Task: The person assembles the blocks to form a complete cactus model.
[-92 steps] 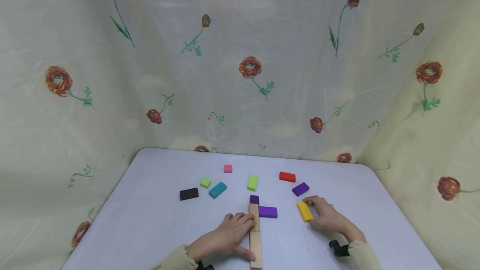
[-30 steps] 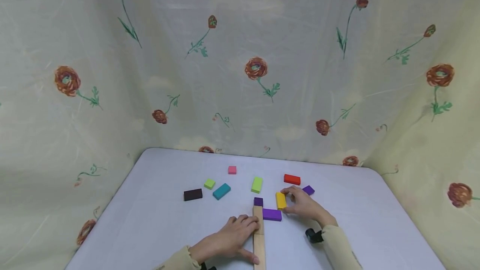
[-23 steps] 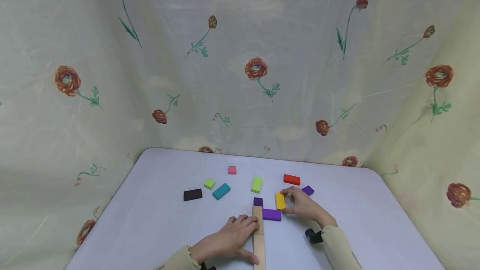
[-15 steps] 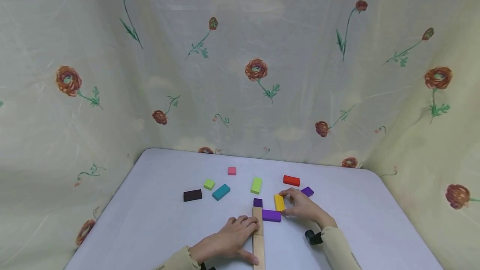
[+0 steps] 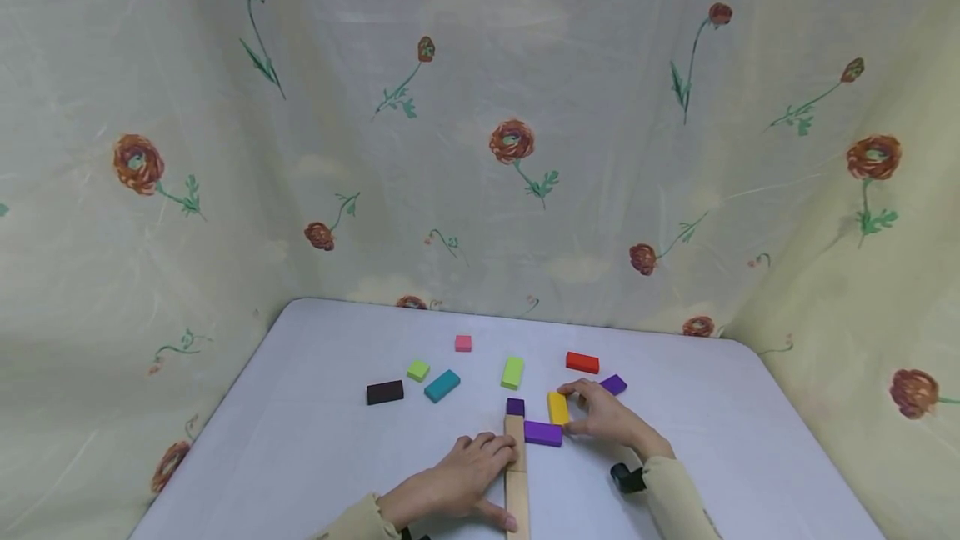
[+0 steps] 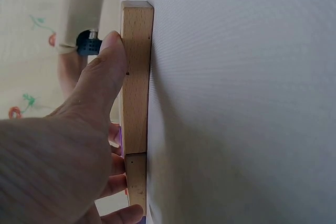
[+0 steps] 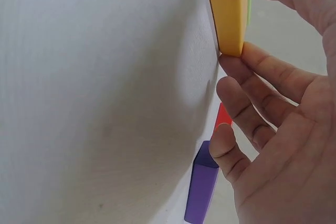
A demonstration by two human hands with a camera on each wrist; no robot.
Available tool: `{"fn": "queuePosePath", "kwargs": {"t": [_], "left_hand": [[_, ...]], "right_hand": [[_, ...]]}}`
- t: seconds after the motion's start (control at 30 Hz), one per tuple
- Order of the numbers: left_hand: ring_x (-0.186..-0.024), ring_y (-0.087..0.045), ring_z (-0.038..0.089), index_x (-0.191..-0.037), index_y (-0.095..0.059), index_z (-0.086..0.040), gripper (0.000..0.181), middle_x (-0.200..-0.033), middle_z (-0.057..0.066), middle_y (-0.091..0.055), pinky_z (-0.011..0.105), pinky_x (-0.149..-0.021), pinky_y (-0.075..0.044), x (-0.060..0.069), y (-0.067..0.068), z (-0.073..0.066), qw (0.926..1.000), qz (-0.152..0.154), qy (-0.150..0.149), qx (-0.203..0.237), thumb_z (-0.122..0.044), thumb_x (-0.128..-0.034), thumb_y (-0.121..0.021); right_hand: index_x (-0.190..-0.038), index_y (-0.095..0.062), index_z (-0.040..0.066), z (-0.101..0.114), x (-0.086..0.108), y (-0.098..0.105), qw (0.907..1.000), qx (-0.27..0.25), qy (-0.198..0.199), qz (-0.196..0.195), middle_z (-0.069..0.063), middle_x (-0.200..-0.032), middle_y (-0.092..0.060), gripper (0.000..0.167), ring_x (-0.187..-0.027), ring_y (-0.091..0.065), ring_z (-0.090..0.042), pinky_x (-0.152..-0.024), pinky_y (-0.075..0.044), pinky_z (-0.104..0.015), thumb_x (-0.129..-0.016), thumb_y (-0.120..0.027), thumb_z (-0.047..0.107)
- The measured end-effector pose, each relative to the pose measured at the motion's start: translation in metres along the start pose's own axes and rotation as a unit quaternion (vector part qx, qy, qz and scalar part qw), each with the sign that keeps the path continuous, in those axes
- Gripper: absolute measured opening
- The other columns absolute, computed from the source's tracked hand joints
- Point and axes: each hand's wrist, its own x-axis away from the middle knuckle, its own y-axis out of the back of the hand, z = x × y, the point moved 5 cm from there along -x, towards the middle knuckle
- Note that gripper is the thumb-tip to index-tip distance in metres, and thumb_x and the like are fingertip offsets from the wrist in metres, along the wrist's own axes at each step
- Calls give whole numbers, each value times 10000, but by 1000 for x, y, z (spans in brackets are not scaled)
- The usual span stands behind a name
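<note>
Fingers (image 7: 278,73) of our right hand (image 5: 606,417) pinched the yellow block (image 5: 558,408) by its ends; our left hand (image 5: 465,473), fingers relaxed, touched the two wooden blocks (image 6: 137,103).

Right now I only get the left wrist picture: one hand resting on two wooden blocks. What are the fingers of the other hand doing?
Observer: The right hand is pinching a yellow block between thumb and fingertips.
Operator: Oh, neat! What's closest to it?
Observer: The purple block beside the wooden blocks; whether the yellow one touches it, I can't tell.
Operator: And which block lies farthest left on the table?
Observer: A black block, left of a teal block.
</note>
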Motion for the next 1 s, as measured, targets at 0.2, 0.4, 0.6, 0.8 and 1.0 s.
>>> {"fn": "queuePosePath", "kwargs": {"t": [0.2, 0.4, 0.6, 0.8, 1.0], "left_hand": [[-1315, -406, 218, -1374, -439, -233, 873, -1493, -46, -377, 503, -1010, -413, 1, 0, -2, 10000, 2, 63, -21, -762, -700, -610], [-1319, -401, 219, -1371, -442, -229, 875, -1494, -41, -376, 500, -1009, -408, 1, 0, -2, 10000, -3, 43, 7, -761, -698, -614], [-1324, -395, 214, -1368, -442, -228, 867, -1493, -39, -375, 495, -1012, -409, 2, 1, -2, 10000, -12, 24, -12, -758, -703, -612], [-1329, -390, 211, -1369, -443, -225, 873, -1494, -32, -376, 497, -1013, -407, 3, 1, -2, 10000, -31, 4, -8, -759, -701, -613], [-1322, -395, 220, -1370, -440, -225, 864, -1491, -24, -378, 506, -1006, -412, 2, 0, -1, 10000, -41, -47, -10, -757, -709, -605]], "right_hand": [[-1287, -585, 179, 1, 3, 1, 10000, 39, 51, -35, 24, -1203, -585, 630, -1011, -491, -176, -867, -475, -372, -713, -844, 207], [-1288, -562, 169, 2, 9, 10, 9997, -111, 36, -206, 4, -1264, -569, 575, -1081, -495, -199, -898, -488, -415, -766, -799, 218], [-1273, -520, 105, 1, 14, 30, 9973, -350, 177, -622, -92, -1231, -562, 538, -1073, -488, -256, -904, -469, -445, -810, -760, 239], [-1281, -456, 90, -14, 14, 46, 9933, -406, 104, -1075, -144, -1266, -489, 568, -1110, -462, -312, -932, -467, -477, -830, -751, 268], [-1332, -384, 68, -29, 15, 55, 9894, -372, -205, -1388, -160, -1335, -415, 631, -1187, -387, -338, -931, -446, -498, -847, -730, 275]]}}
